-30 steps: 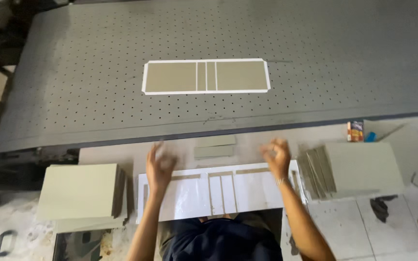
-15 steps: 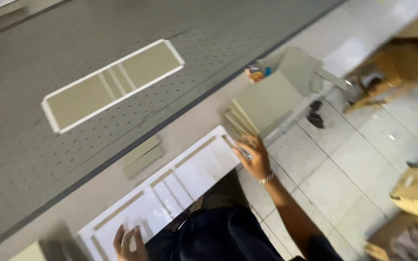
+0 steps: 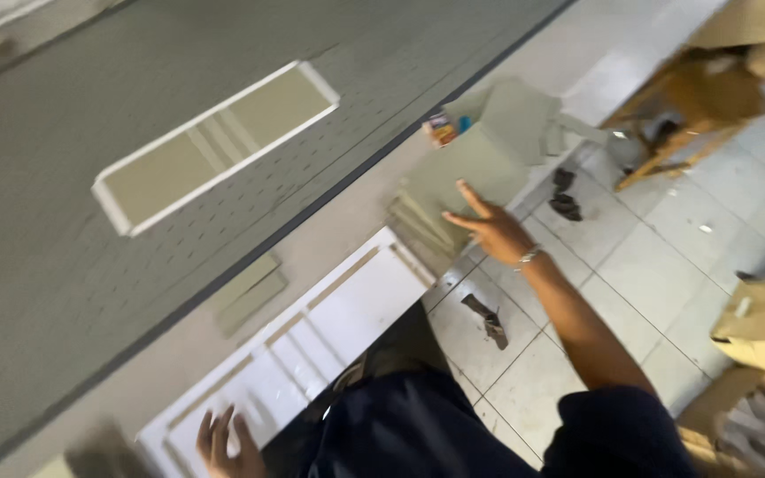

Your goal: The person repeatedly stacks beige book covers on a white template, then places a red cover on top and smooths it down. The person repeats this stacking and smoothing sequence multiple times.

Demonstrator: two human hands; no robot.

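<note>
The right hand (image 3: pixel 489 228) is reaching out over a stack of grey-green boards (image 3: pixel 453 181), arm stretched nearly straight, wrist wearing a thin bracelet, fingers spread with the forefinger pointing up and away; through the blur it seems to be hovering just above the top board rather than gripping it. The left hand (image 3: pixel 227 443) is lying flat at the bottom edge, fingers splayed, pressing on a white cut-out sheet (image 3: pixel 312 345) that is resting on the pale table edge (image 3: pixel 347 212). Just beyond the sheet two small grey strips (image 3: pixel 250 292) are lying together. Farther off, a white-framed board panel (image 3: pixel 214 146) is sitting on the perforated grey machine bed (image 3: pixel 64 106).
</note>
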